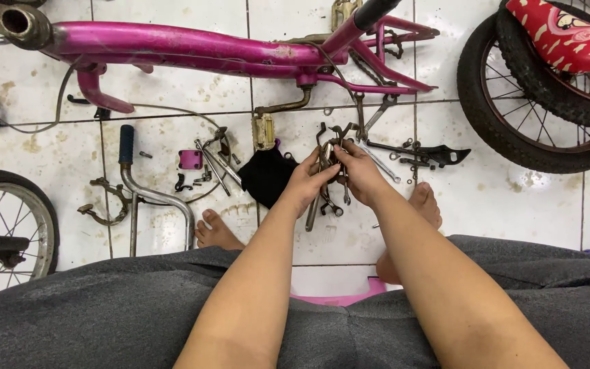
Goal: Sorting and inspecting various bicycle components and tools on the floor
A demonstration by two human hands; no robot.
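Note:
Both my hands meet over the tiled floor in front of my bare feet. My left hand (306,183) and my right hand (360,172) together grip a dark metal brake caliper (330,140) with curved arms that stick up above my fingers. A metal wrench (313,213) hangs down below my left hand. A black cloth (265,176) lies just left of my left hand.
A pink bicycle frame (192,49) lies across the top, with a pedal crank (265,128) below it. Wheels sit at far right (513,130) and lower left (1,225). A handlebar (146,195), small pink part (190,159), black bracket (438,154) and loose hardware lie scattered.

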